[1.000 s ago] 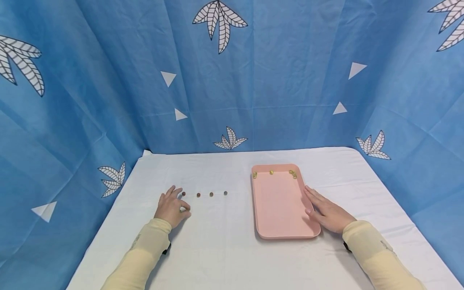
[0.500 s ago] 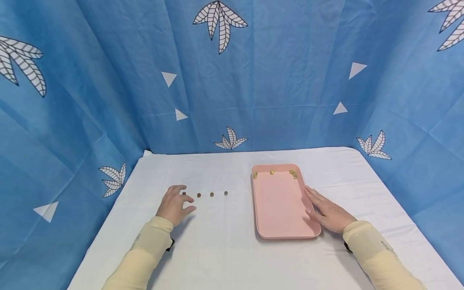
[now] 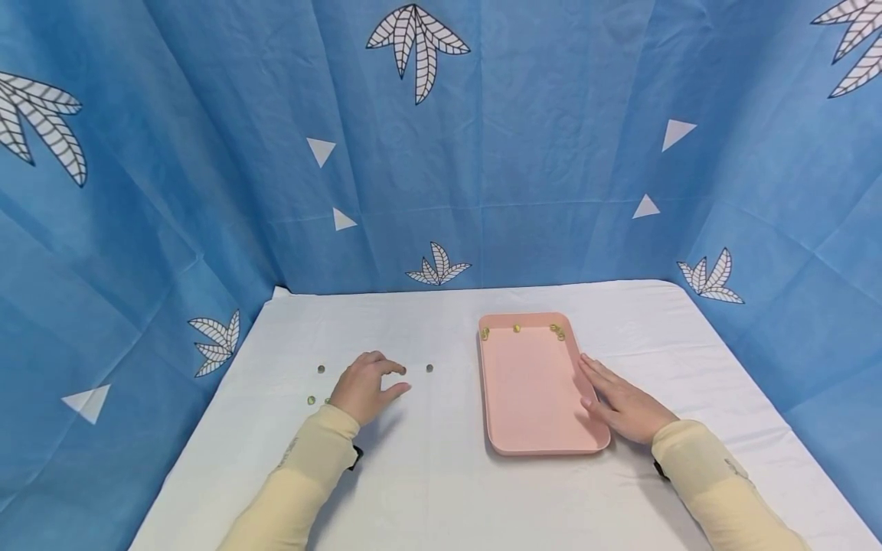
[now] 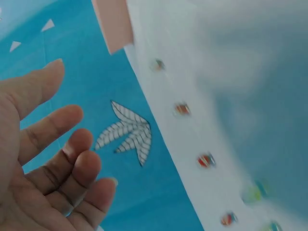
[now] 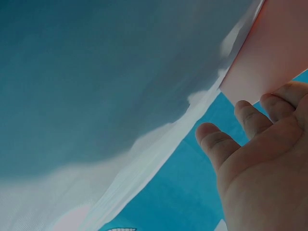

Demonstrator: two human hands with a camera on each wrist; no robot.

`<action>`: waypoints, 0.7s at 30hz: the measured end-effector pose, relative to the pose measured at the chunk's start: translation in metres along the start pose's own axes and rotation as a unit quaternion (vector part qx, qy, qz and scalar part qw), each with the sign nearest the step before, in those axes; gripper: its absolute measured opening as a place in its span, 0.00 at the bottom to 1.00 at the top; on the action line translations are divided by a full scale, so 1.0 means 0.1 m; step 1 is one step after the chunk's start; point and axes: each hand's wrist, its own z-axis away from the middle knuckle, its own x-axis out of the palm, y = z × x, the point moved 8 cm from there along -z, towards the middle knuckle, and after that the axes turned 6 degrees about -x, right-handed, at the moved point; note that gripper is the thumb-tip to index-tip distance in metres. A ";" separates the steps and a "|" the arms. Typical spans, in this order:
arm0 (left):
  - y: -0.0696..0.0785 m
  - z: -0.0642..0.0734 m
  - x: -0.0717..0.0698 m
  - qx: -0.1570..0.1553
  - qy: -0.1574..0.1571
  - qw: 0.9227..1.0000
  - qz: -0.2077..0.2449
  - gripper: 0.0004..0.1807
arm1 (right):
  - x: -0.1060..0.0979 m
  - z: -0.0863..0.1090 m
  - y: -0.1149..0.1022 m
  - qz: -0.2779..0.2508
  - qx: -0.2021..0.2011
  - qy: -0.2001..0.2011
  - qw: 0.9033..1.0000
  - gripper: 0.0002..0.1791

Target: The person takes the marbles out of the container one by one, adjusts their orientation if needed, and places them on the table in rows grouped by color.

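My left hand (image 3: 365, 389) hovers over a row of small glass marbles, thumb and fingers apart and loosely bent, with nothing in its grasp. One brown marble (image 3: 403, 372) shows right at its index fingertip; a dark marble (image 3: 429, 368) lies farther right. In the left wrist view, the row includes a clear marble with red inside (image 4: 206, 160) and an orange-tinted marble (image 4: 182, 109). The hand hides part of the row in the head view. My right hand (image 3: 625, 405) rests with extended fingers against the right rim of a pink tray (image 3: 537, 398).
Several yellowish marbles (image 3: 556, 329) lie along the tray's far end. Left of my left hand are another dark marble (image 3: 321, 369) and a green marble (image 3: 311, 399). A white cloth (image 3: 441, 490) covers the table; a blue patterned curtain (image 3: 551, 153) encloses it.
My left hand has moved right along the row, covering its left marbles and revealing others behind it. My right hand and the tray have stayed in place.
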 end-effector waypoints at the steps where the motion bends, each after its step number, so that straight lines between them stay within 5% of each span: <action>1: 0.05 -0.02 0.01 0.004 -0.002 1.000 0.001 0.17 | 0.00 0.00 0.00 0.000 0.000 0.000 1.000 0.38; 21: 0.90 -0.37 0.27 0.056 -0.015 0.998 0.023 0.28 | -0.01 0.02 0.04 -0.006 0.003 -0.004 1.000 0.39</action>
